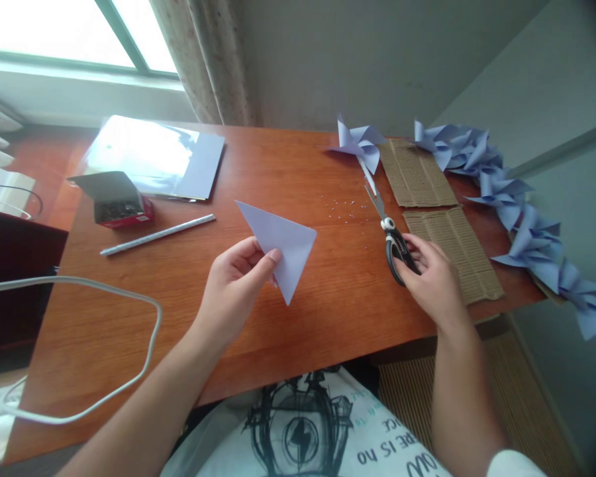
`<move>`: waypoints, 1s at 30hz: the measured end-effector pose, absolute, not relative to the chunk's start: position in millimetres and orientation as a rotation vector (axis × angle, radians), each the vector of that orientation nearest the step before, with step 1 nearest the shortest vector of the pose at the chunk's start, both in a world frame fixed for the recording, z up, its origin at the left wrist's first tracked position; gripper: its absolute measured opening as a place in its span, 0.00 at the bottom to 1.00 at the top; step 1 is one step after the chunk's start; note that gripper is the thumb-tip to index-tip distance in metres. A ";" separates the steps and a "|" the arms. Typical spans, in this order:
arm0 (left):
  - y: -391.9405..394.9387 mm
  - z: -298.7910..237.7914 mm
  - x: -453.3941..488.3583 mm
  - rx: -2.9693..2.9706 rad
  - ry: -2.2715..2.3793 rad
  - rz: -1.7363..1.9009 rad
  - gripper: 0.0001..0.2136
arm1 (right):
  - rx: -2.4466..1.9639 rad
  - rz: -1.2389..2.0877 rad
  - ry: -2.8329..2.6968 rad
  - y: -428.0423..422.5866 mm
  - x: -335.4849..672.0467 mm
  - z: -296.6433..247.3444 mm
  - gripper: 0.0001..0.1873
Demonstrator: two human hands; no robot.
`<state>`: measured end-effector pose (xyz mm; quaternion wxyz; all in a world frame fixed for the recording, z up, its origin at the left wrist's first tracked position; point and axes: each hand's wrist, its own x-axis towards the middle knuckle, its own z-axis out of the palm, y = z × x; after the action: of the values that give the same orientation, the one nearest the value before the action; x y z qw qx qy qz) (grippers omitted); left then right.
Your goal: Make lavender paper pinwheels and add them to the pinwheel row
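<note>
My left hand (pixel 246 275) pinches a pale lilac paper triangle (pixel 285 245) between thumb and fingers, holding it over the middle of the table. Over at the right, my right hand (pixel 430 275) grips black-and-grey scissors (pixel 395 245) by the handles. Their blades point away from me, toward a lilac paper pinwheel (pixel 358 142) at the back of the table. A white stick runs from that pinwheel toward the scissor tips; whether the tips touch it I cannot tell. Small paper scraps (pixel 345 211) lie between the triangle and the scissors.
Corrugated cardboard pieces (pixel 417 172) and several more pinwheels (pixel 521 205) line the right side. On the left are an opened small box (pixel 122 202), a rolled paper stick (pixel 159 235), a glossy packet of sheets (pixel 153 156) and a looping white cable (pixel 151 344). All rest on the wooden table (pixel 273 172).
</note>
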<state>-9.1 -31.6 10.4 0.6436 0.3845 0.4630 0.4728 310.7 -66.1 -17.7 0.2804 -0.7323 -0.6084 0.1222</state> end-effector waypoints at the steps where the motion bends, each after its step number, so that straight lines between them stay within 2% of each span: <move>1: -31.7 10.0 -9.1 0.875 1.054 1.076 0.06 | -2.011 0.226 -1.668 -68.8 311.2 -17.4 0.25; 4: -31.8 8.8 -9.2 0.884 1.052 1.069 0.06 | -2.057 0.060 -1.736 -73.3 307.0 -16.6 0.24; 9: -31.5 7.8 -9.2 0.899 1.062 1.062 0.06 | -2.084 -0.037 -1.778 -68.0 298.2 -17.9 0.24; 18: -30.7 7.9 -9.5 0.871 1.058 1.066 0.09 | -2.061 0.104 -1.888 -62.1 300.9 -10.0 0.20; 23: -30.8 6.8 -9.8 0.880 1.038 1.052 0.07 | -1.935 0.053 -1.766 -63.3 286.9 1.2 0.18; 27: -30.6 6.3 -8.9 0.882 1.037 1.040 0.07 | -1.685 0.295 -1.755 -60.2 241.5 14.2 0.16; 30: -30.5 7.4 -8.0 0.881 1.050 1.041 0.07 | -1.492 0.464 -1.893 -57.2 200.0 17.2 0.26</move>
<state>-8.0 -30.5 7.4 0.6520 0.3880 0.4624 0.4588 200.0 -57.2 17.2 0.3368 -0.5724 -0.7261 0.1782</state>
